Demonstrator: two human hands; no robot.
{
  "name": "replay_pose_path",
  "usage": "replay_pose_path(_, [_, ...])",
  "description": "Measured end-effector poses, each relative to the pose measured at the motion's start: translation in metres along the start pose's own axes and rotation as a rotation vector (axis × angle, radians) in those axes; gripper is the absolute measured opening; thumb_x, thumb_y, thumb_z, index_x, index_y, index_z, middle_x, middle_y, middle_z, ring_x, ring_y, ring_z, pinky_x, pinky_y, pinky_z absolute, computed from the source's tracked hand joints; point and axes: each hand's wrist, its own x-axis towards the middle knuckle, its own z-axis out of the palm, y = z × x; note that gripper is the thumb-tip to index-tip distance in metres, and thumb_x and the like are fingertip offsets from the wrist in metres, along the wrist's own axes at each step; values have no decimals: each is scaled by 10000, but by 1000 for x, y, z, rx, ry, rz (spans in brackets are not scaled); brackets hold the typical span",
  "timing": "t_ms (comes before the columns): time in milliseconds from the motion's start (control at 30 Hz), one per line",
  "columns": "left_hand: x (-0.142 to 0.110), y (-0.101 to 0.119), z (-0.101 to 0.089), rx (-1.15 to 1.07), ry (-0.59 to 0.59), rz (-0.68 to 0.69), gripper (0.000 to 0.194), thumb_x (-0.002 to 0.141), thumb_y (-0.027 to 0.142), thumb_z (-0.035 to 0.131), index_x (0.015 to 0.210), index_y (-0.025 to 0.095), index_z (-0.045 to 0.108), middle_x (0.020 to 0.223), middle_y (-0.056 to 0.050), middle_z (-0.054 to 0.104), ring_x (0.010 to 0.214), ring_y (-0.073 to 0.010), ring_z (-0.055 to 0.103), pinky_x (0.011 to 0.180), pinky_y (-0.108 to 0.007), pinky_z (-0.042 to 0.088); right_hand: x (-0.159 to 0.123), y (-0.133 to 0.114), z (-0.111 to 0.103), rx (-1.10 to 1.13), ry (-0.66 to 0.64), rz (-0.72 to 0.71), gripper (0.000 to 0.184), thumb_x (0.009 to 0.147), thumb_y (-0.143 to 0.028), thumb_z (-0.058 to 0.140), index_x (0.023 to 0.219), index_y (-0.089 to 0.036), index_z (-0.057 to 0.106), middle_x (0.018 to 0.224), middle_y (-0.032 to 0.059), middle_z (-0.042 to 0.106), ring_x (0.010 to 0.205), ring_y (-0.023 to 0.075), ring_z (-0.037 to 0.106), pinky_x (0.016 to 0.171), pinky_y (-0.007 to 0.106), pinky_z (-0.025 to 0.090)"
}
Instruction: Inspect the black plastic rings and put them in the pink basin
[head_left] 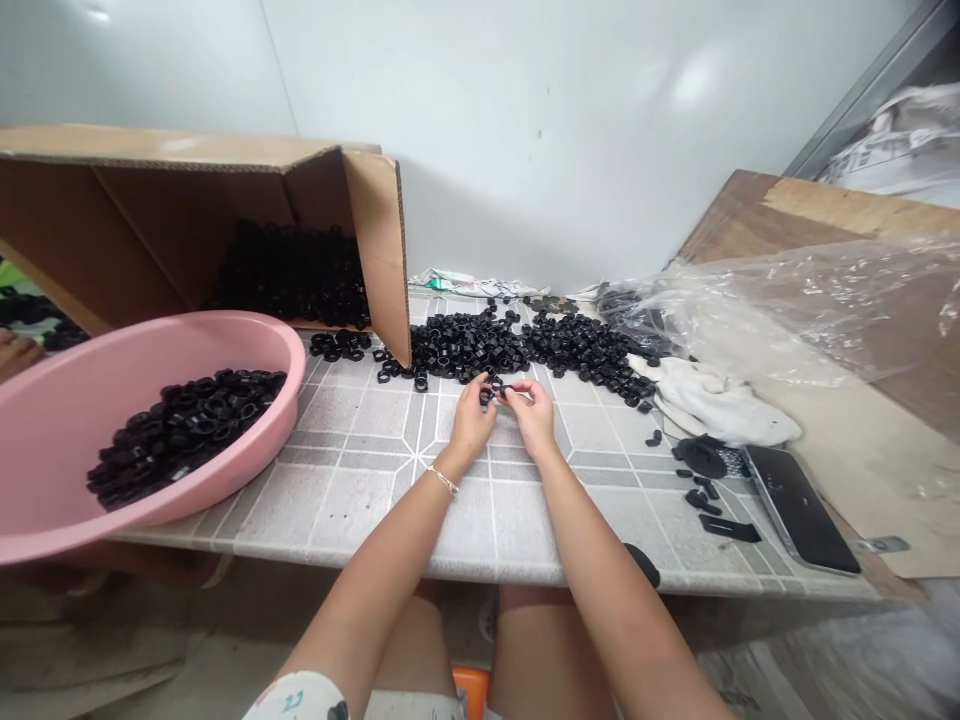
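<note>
Both my hands meet over the grey tiled-pattern tabletop [457,500], just in front of the piles. My left hand [473,415] has its fingers closed on small black rings [487,393]. My right hand [531,412] pinches a black ring at the same spot, its fingertips almost touching the left ones. Behind them lies a heap of black rings [469,342]. To its right spreads a second heap of small black parts [585,345], which look like caps or plugs. Fingertips partly hide the pieces I hold.
A pink basin [289,420] with black rings stands at the left, before a cardboard box [382,230] lying on its side with more black parts. On the right are a white cloth glove [724,400], a phone [799,510], loose black pieces and clear plastic film [787,300].
</note>
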Motion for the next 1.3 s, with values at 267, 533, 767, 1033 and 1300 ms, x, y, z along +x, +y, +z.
replay_pose_path(267, [-3,-4,2,-29,-113,-17,564,786,12,514,1327,154,443,1142,-128,661,1047,-217,624,965,-398,473,-2,7,1,-234,-61,-119,295,672,-435,685,807,-196,575,786,13,614,720,150,568,723,308,500])
replay_pose_path(533, [1,-9,-4,-155,-167,-134,594,729,-35,524,1290,157,487,1176,-126,663,963,-184,654,922,-373,510,2,17,-5,-269,-144,-55,364,675,-489,673,868,-183,638,868,75,694,797,204,641,815,393,530])
replay_pose_path(767, [6,-8,-6,-253,-182,-153,340,737,78,638,1069,150,625,1135,-112,668,1031,-214,635,934,-377,502,5,10,-11,-199,-137,5,358,672,-468,681,878,-175,686,850,66,705,764,201,634,761,364,521])
replay_pose_path(1033, [7,-8,-11,-478,-103,-306,314,720,201,710,1014,136,618,1072,-112,670,939,-195,640,898,-369,493,3,7,-11,-47,-161,82,368,636,-460,739,873,-185,681,717,13,662,644,158,584,662,317,485])
replay_pose_path(1300, [11,-8,-13,-545,-83,-361,292,752,305,697,984,133,653,913,-74,690,839,-170,632,831,-323,494,2,7,-9,-19,-213,119,391,622,-468,756,907,-214,669,815,25,696,739,188,640,784,379,520])
